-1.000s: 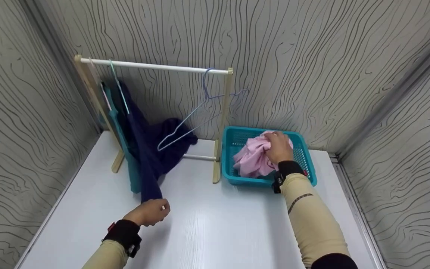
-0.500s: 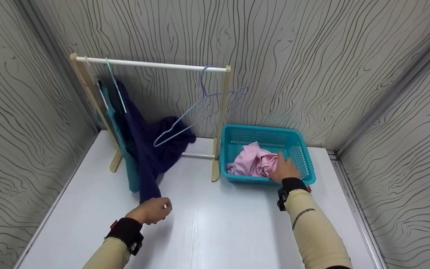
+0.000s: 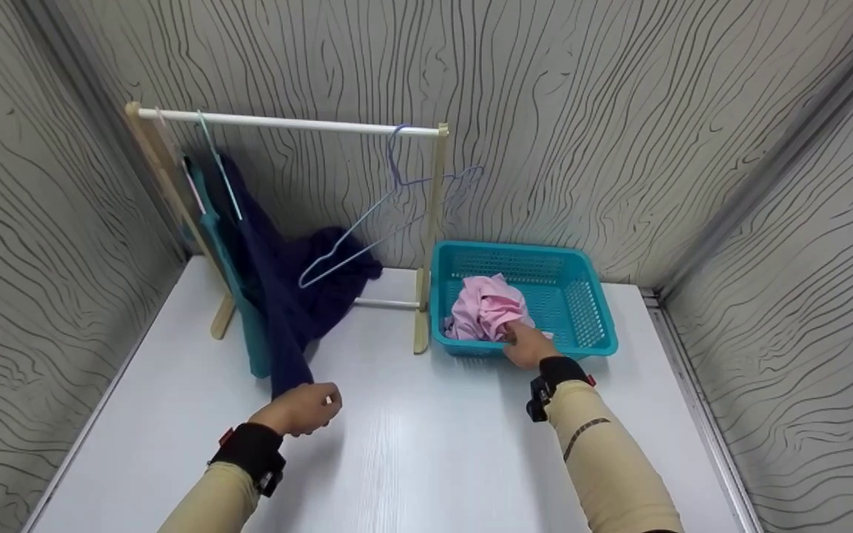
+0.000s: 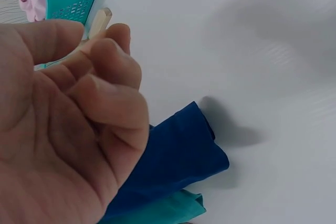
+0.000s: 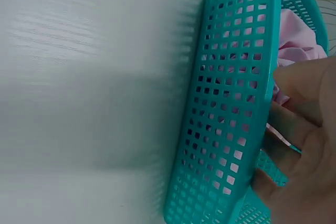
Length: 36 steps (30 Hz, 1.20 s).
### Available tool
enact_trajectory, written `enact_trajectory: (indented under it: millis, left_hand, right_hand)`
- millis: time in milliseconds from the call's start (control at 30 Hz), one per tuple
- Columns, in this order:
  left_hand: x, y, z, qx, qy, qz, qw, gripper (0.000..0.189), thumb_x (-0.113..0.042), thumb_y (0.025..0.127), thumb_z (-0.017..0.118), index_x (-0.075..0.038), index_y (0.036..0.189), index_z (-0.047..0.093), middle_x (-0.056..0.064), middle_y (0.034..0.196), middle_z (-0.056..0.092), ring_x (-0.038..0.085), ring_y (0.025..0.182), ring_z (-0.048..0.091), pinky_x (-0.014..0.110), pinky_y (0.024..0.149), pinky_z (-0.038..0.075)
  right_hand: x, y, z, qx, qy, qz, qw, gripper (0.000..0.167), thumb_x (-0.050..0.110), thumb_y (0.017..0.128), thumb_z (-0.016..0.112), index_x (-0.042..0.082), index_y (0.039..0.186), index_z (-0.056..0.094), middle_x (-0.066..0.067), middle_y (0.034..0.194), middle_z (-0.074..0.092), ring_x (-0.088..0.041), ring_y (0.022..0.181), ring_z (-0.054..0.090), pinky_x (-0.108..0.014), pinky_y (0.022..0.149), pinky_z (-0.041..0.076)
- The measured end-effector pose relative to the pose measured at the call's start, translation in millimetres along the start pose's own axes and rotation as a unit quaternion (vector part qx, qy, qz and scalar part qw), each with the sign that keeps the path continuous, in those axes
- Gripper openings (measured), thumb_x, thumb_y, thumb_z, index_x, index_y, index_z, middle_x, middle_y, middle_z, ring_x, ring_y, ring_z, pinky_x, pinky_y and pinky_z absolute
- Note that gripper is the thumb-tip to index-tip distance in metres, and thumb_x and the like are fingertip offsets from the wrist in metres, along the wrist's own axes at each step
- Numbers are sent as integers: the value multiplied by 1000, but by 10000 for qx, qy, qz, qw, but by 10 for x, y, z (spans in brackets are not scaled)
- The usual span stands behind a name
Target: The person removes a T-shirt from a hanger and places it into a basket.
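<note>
The right hand (image 3: 530, 346) is held over the near rim of the teal basket (image 3: 588, 314), its fingers bent down inside and touching the pink cloth (image 3: 482, 307); whether a fold is actually pinched cannot be told, as the fingertips are partly hidden by the rim and the cloth. The left hand (image 3: 304, 409) is held above the table (image 3: 426, 451) with fingers loosely curled and nothing grasped, just beside the lower end of the navy garment (image 3: 286, 318).

The pink cloth is crumpled in the left part of the basket; whether it is one piece or more cannot be made out. The basket is set on the table, just beside the right end of the rack.

On the rail (image 3: 293, 123), the navy garment is carried by a mint hanger (image 3: 219, 163) and the teal garment (image 3: 255, 348) by a pink hanger (image 3: 194, 185), both near the left end. A blue hanger (image 3: 400, 182) is hung bare near the right end.

The work is judged well advanced: two garments are already hung, while the pink cloth is left to be lifted out, spread and probably fitted onto the bare hanger.
</note>
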<state>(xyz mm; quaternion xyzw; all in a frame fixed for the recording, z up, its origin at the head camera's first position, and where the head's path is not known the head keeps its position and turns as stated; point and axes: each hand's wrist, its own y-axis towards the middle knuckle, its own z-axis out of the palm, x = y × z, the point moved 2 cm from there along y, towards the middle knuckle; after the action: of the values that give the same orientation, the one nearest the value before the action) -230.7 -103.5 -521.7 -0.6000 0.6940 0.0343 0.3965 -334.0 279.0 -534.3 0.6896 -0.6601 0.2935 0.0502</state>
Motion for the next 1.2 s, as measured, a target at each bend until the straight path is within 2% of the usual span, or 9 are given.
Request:
enact_trajectory:
  millis: [100,267,400,500,633,833,967,1067,1200]
  left_hand:
    - [-36,4,-30,-14,71,6,10000,11,-20,98,51,-16,97,61,1,75,59,14,58,48,27,49,39]
    - [-119,12,-125,-4,64,87,9999,12,-21,99,50,-15,100,60,4,78,61,15,60,49,28,50,39]
    - [-174,1,-262,-55,156,243,9996,14,-21,99,49,-13,103,61,6,81,61,16,61,50,28,52,40]
    - [-207,-31,-401,-178,419,418,9981,18,-21,99,49,-10,106,61,6,84,62,17,68,53,32,59,44]
    - [-233,-105,-641,-331,639,630,9954,20,-20,99,48,-7,107,62,6,91,62,19,79,56,36,71,48]
    - [-219,-290,-1166,-252,283,642,9972,27,-21,101,44,-2,114,57,10,92,59,15,70,52,29,60,44]
    - [-231,-407,-1551,-708,343,665,9947,32,-23,103,41,1,117,55,8,88,55,16,68,49,29,58,41]
    - [-240,-437,-1735,-1102,512,467,9915,33,-27,104,37,1,113,52,7,83,52,17,67,49,30,58,40]
    - [-238,-379,-1792,-1099,322,-159,9933,44,-41,105,30,0,114,45,8,84,51,17,65,53,28,58,44]
  right_hand:
    - [34,-47,41,137,-94,38,9999,48,14,97,51,-1,142,41,-23,141,51,-41,134,43,-58,111,31]
    - [47,-195,11,44,-185,-51,9998,50,13,97,53,3,145,41,-21,143,50,-40,136,42,-58,111,31]
    - [65,-334,-16,-101,-364,-267,9989,46,13,96,54,3,141,47,-18,141,53,-38,135,45,-54,111,34]
    - [84,-442,8,-132,-424,-320,9985,42,13,96,55,2,136,52,-17,137,57,-35,131,50,-52,109,37]
    - [78,-598,101,-163,-504,-344,9980,34,13,94,57,3,127,59,-16,125,63,-32,119,58,-51,103,44]
    - [22,-776,276,-103,-559,-282,9980,29,15,92,62,5,120,63,-13,109,67,-28,104,62,-48,93,50]
    - [-34,-876,365,-45,-500,-350,9981,27,12,91,62,4,117,64,-13,103,68,-28,98,63,-49,90,50]
    - [-78,-934,431,8,-456,-342,9984,26,12,91,62,3,116,64,-13,101,68,-28,96,63,-49,90,50]
    - [-111,-977,526,75,-434,-299,9986,25,13,92,62,5,115,65,-11,100,68,-26,93,63,-48,88,50]
